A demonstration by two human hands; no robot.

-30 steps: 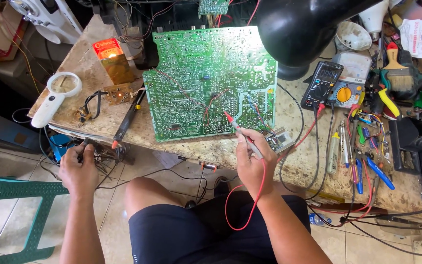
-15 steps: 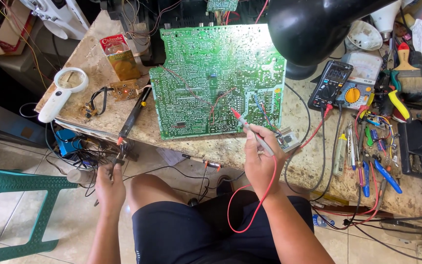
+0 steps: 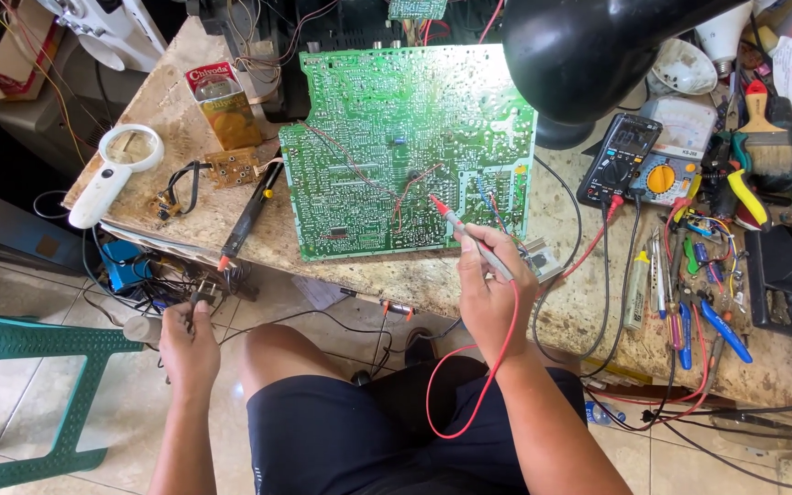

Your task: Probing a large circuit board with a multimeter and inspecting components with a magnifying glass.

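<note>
One big green circuit board [image 3: 410, 151] lies on the table [image 3: 561, 312]. The right hand [image 3: 492, 293] is closed around one red probe [image 3: 469, 236], its tip touching the board at 6 o'clock. The left hand [image 3: 190, 344], below the table edge at 7 o'clock, pinches one small plug [image 3: 202, 295]. One white magnifier [image 3: 116, 174] lies at 9 o'clock. One meter [image 3: 621, 160] sits at 3 o'clock. There is open floor beside the knees.
</note>
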